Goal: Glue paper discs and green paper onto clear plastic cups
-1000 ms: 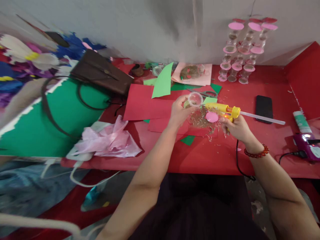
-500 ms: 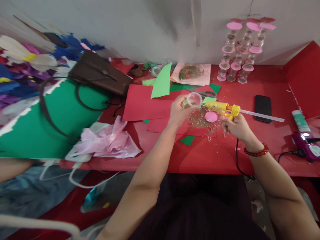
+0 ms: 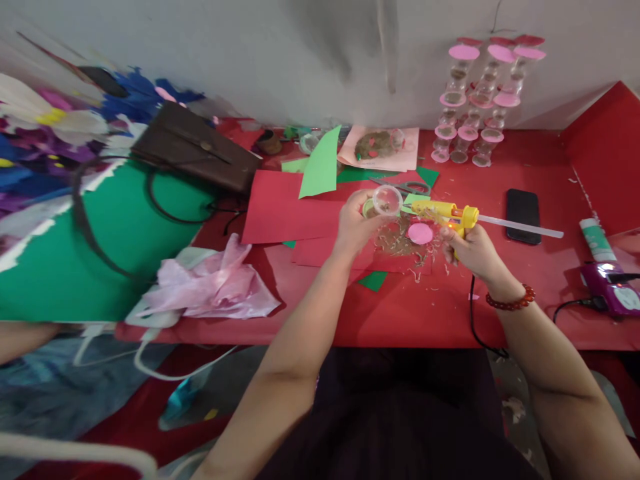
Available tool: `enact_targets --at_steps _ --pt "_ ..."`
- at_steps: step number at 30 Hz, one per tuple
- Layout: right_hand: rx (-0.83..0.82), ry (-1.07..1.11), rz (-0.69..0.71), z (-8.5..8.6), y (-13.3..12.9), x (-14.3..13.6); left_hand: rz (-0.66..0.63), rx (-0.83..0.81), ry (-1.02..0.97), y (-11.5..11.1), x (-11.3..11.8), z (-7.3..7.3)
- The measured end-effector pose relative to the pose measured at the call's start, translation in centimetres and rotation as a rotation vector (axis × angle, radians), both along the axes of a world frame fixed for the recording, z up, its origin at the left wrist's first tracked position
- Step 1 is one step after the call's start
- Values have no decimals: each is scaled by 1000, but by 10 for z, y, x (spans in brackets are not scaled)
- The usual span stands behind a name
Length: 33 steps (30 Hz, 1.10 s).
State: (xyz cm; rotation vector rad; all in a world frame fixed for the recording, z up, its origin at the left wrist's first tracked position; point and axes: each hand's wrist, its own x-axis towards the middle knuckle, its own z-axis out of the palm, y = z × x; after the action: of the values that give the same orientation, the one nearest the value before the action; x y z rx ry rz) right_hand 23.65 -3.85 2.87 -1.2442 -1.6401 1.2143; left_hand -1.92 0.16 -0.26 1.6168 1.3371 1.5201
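A clear plastic cup (image 3: pixel 388 201) is held in my left hand (image 3: pixel 356 221), its round rim turned up towards me. My right hand (image 3: pixel 468 245) grips a yellow glue gun (image 3: pixel 440 211), whose nozzle points left and lies close to the cup's rim; I cannot tell whether they touch. From the gun's back end sticks a long translucent glue stick (image 3: pixel 523 226). Just below the gun is a pink paper disc (image 3: pixel 421 233), among sandy bits and pale shreds (image 3: pixel 395 243) scattered on the red table.
Grey scissors (image 3: pixel 413 187) and a light green sheet (image 3: pixel 323 167) lie beyond my hands. Hourglass-like cup stacks (image 3: pixel 467 133) stand at the back right. A black phone (image 3: pixel 523 216) is to the right, a pink plastic bag (image 3: pixel 225 283) to the left near a brown handbag (image 3: pixel 200 143).
The whole view has shifted very slightly. Both hands keep the same holds, the glue gun's nozzle still by the cup's rim.
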Motion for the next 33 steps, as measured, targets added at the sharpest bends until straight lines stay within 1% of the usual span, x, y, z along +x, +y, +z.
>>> enact_targets --at_steps 7,13,20,26,33 --pt "-3 50 -57 -1 0 -1 -9 15 21 -1 0 1" --pt "0 3 -12 -1 -1 1 -16 2 18 -1 0 0" --pt "11 -6 -18 1 -2 0 -16 -25 41 -1 0 1" --pt "-3 3 -22 5 -3 -2 -10 -2 76 -1 -1 0" --pt "11 17 -45 7 -4 -3 -22 15 113 -4 2 5"
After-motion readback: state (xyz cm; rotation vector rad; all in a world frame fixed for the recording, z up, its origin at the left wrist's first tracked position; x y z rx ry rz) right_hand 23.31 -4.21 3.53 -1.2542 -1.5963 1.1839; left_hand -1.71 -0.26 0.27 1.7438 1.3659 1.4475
